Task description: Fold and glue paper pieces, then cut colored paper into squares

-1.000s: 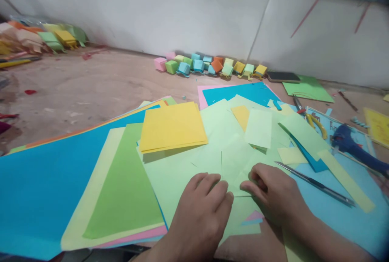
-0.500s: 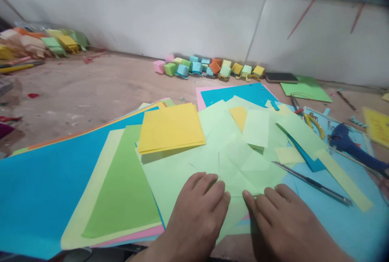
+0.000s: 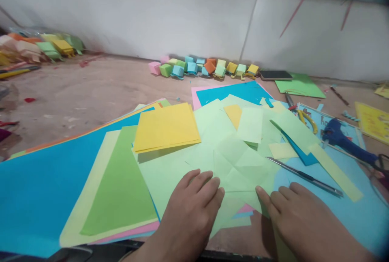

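A pale green sheet of paper [image 3: 243, 168] with crossing creases lies before me, its near edge folded in a straight line. At the left end of that fold, my left hand [image 3: 196, 207] is closed, with curled fingers pressing the paper. My right hand [image 3: 291, 213] is closed at the right end, one digit pressing on the fold line and the other fingers curled. Under the sheet are larger pale green papers [image 3: 170, 177]. A slim craft knife [image 3: 305, 176] lies to the right, just beyond my right hand.
Yellow squares [image 3: 167, 128] and blue sheets [image 3: 48, 189] lie left. Small folded paper figures [image 3: 191, 67] line the wall beside a phone [image 3: 276, 75]. To the right are yellow-handled pliers [image 3: 306, 121] and a blue glue gun [image 3: 349, 142]. More folded figures [image 3: 50, 50] sit far left.
My right hand has slid right along the fold, away from my left hand, which stays at the fold's left end. The whole view has shifted slightly.
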